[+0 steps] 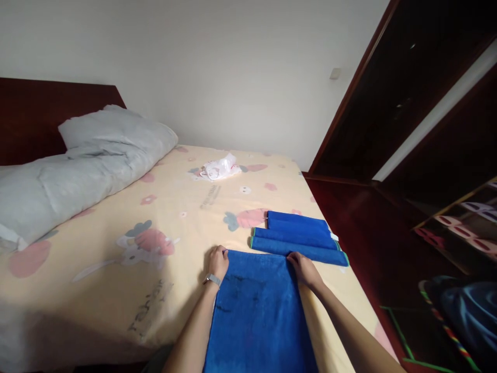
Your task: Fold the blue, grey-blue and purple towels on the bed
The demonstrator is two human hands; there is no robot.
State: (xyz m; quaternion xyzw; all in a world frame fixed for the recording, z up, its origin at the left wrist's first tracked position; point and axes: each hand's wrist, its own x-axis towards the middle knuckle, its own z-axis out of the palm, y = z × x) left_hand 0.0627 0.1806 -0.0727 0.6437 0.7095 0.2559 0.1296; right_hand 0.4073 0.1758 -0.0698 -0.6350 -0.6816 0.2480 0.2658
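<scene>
From where I stand, the blue cloth (258, 321) lies lengthwise on the near part of the bed (194, 223), running from the person's fingers back between the forearms and out of sight below. The left grip (218, 263) pinches its far left corner, thumb over the edge, with a watch (212, 280) on that wrist. The right grip (303, 268) has hold of the far right corner, so the far edge runs fairly straight between the two and the cloth spreads on the near side of both. Dark marks show on its upper part. Just beyond the right grip lie a green-edged blue cloth (298, 247) and a folded blue cloth (297, 221), touching. Farther off are a crumpled white bag (220, 167) and a grey quilt (93, 166).
</scene>
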